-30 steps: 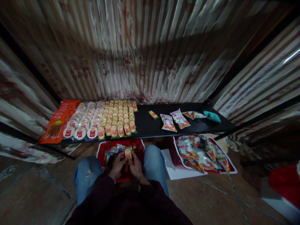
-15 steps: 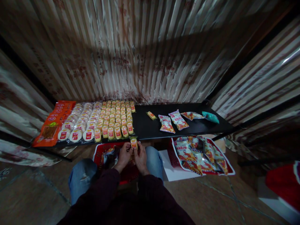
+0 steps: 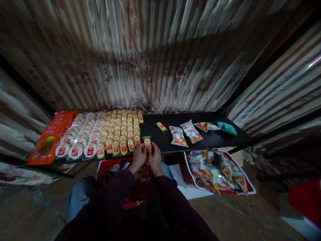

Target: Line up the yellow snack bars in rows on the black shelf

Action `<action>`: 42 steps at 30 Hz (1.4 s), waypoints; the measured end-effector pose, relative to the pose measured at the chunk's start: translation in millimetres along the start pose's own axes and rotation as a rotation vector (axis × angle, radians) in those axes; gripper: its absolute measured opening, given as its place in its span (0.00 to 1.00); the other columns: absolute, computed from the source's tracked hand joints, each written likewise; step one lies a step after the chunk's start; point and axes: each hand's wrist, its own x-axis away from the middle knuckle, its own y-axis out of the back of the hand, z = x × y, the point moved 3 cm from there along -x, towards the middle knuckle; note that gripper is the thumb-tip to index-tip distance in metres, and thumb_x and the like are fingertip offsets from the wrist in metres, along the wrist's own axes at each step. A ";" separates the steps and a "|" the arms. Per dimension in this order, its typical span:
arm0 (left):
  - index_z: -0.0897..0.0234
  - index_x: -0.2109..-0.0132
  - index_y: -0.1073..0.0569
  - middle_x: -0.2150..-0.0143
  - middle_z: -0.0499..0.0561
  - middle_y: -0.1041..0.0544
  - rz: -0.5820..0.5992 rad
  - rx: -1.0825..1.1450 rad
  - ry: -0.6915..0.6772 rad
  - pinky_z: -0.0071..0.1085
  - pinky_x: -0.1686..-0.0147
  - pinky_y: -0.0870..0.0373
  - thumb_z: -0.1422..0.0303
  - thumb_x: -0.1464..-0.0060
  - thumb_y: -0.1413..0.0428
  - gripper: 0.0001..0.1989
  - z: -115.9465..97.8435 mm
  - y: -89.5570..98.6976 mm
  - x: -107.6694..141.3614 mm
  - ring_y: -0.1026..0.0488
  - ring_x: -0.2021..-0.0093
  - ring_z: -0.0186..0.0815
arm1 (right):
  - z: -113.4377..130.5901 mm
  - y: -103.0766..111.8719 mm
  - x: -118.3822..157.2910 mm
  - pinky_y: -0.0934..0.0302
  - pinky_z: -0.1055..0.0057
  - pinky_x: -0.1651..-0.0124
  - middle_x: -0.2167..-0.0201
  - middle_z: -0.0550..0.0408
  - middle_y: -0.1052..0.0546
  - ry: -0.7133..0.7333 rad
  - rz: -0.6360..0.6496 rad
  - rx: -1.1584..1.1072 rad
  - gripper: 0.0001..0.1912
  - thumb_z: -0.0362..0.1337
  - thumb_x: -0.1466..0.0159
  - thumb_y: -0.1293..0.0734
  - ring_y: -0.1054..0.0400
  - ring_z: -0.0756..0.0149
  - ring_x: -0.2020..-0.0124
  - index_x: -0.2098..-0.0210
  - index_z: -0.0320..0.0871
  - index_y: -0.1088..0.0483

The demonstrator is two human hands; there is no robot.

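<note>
Between my two hands, over the front edge of the black shelf [image 3: 173,117], is a small wrapped yellow cake [image 3: 147,143] with a red and white label. My left hand [image 3: 139,156] grips its lower left side with bent fingers. On the other side my right hand [image 3: 154,156] holds it between thumb and fingers. Just left of it, rows of the same wrapped cakes [image 3: 123,147] stand packed close together. One more wrapped cake [image 3: 161,127] lies alone on the shelf, beyond my right hand.
White round packaged cakes [image 3: 75,151] and orange bags [image 3: 47,145] fill the shelf's left end. Snack bags [image 3: 192,131] and a teal packet [image 3: 227,128] lie on the right. Below stand a red basket [image 3: 101,167] by my knees and another basket [image 3: 184,170] full of snack bags.
Both hands have moved forward and up with the wrapped cake, from over the basket to the shelf's front edge. The view has shifted slightly.
</note>
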 end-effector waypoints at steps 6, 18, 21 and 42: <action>0.66 0.54 0.28 0.54 0.57 0.22 0.043 0.014 0.041 0.33 0.48 0.33 0.78 0.45 0.51 0.13 -15.1 -3.9 -13.7 0.26 0.52 0.37 | -2.7 -5.9 -23.1 0.40 0.57 0.44 0.50 0.40 0.25 -0.011 0.000 -0.037 0.24 0.43 0.36 0.43 0.32 0.56 0.50 0.47 0.36 0.32; 0.64 0.51 0.30 0.51 0.59 0.24 0.026 0.060 0.046 0.36 0.46 0.36 0.68 0.42 0.49 0.13 -25.9 -15.3 -35.4 0.28 0.49 0.42 | -13.1 -18.2 -56.9 0.36 0.63 0.51 0.55 0.47 0.23 -0.028 0.031 -0.106 0.21 0.40 0.39 0.38 0.29 0.60 0.56 0.48 0.42 0.31; 0.64 0.50 0.30 0.51 0.60 0.24 0.027 0.041 0.039 0.36 0.47 0.35 0.68 0.42 0.50 0.13 -27.5 -19.2 -42.8 0.28 0.49 0.42 | -15.3 -23.0 -66.2 0.36 0.64 0.51 0.55 0.48 0.23 -0.036 0.044 -0.115 0.20 0.40 0.40 0.38 0.30 0.61 0.56 0.49 0.43 0.31; 0.63 0.57 0.29 0.51 0.59 0.25 0.002 0.081 0.037 0.39 0.43 0.40 0.71 0.42 0.52 0.09 -21.4 -40.4 -85.5 0.30 0.48 0.42 | -30.3 -53.8 -114.5 0.37 0.65 0.54 0.58 0.50 0.23 -0.090 0.097 -0.120 0.25 0.43 0.41 0.38 0.29 0.61 0.59 0.45 0.42 0.35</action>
